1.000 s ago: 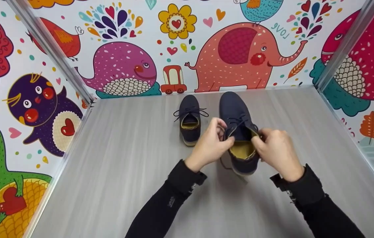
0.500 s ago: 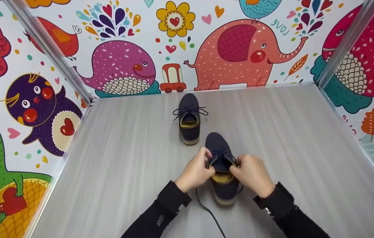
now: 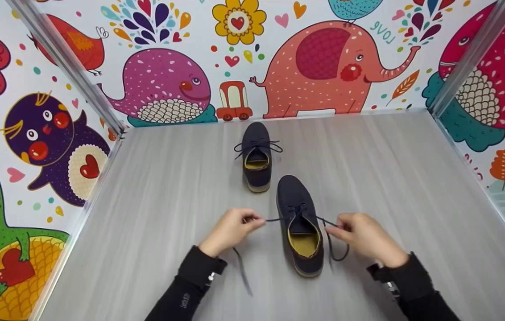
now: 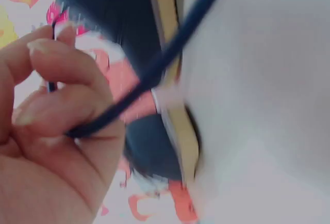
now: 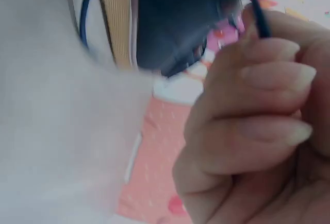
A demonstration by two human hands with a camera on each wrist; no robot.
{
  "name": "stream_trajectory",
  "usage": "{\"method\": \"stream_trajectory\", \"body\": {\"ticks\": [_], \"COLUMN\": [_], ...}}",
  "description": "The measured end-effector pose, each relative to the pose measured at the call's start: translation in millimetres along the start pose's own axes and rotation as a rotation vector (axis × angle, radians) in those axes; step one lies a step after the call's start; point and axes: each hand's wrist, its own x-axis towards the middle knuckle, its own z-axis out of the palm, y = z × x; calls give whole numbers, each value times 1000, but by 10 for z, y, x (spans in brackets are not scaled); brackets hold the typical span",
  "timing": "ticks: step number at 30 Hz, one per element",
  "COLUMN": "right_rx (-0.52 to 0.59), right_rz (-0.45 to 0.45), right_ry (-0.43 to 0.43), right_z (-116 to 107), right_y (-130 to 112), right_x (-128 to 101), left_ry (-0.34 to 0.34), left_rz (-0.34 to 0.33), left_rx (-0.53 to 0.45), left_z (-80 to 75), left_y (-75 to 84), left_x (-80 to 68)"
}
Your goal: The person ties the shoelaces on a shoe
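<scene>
A dark navy lace-up shoe (image 3: 295, 200) with a yellow insole sits on the grey floor between both hands, toe pointing away. To its left, my left hand (image 3: 233, 229) pinches one shoelace (image 3: 274, 220), drawn out sideways from the eyelets; its loose end hangs below the hand. In the left wrist view that lace (image 4: 154, 72) runs through the curled fingers. My right hand (image 3: 366, 236) pinches the other lace (image 3: 326, 221) on the right side, and a slack loop of it droops beside the shoe. The right wrist view shows the fingers (image 5: 268, 87) curled at the lace (image 5: 259, 15).
A matching shoe (image 3: 257, 156), its laces tied in a bow, stands farther back and slightly left. Walls with printed cartoon animals (image 3: 319, 76) enclose the grey floor (image 3: 167, 200) at the back and both sides.
The shoe has come back toward the person from beside its mate. Both hands have let go of its collar, moved apart to either side, and now hold a lace each.
</scene>
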Motion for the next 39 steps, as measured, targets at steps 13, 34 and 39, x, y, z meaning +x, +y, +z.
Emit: {"method": "stream_trajectory", "body": {"ticks": [13,34,39], "right_rx": [-81,-9,-42], "right_rz": [69,112,53], "right_ry": [280,371,447], "right_z": [-576,-546,-508], "right_y": [196,179,115], "right_x": [-183,-298,-305], "left_ry": [319,587,519], "left_rz": [90,402,841], "left_rx": [164,393,629], "left_z": [-363,-281,-262], "left_y": [-233,53,373], "left_x": [-56,572,997]}}
